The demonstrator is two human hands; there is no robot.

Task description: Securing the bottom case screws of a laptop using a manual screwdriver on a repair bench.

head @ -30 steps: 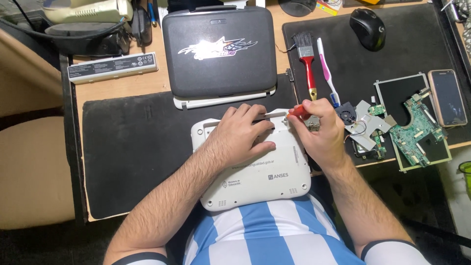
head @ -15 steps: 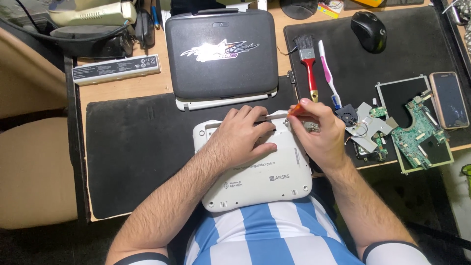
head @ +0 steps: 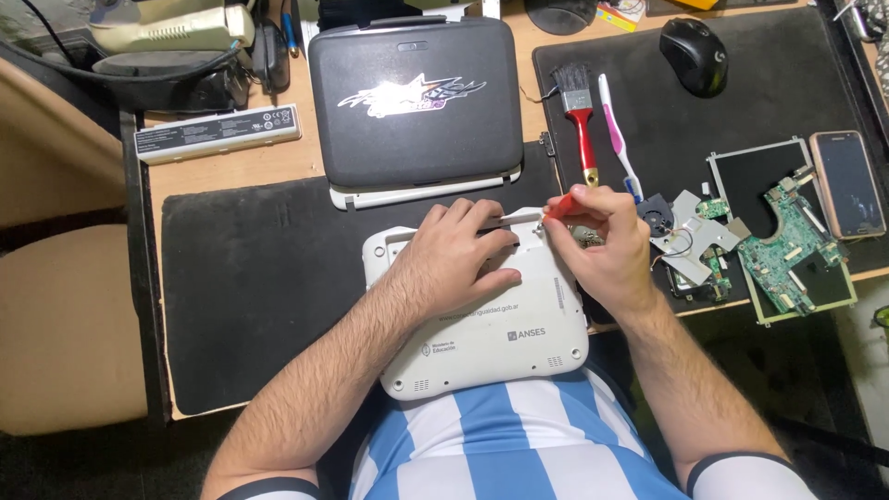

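A person's left hand [head: 458, 264] lies flat, fingers spread, on a white laptop [head: 482, 319] resting upside down at the desk [head: 231, 176] edge, while the right hand [head: 597, 245] pinches a red-handled screwdriver [head: 559, 206] against the laptop's far corner, beside a green circuit board [head: 787, 250].

Left hand [head: 463, 259] lies flat on the white laptop base [head: 482, 324], pinning it against the desk edge. Right hand [head: 602, 245] pinches a red-handled screwdriver [head: 558, 206], tip down at the base's top right corner. Beyond sits a closed dark laptop [head: 417, 102]; to the right, a brush [head: 582, 120], a circuit board [head: 787, 250] and a phone [head: 847, 182].
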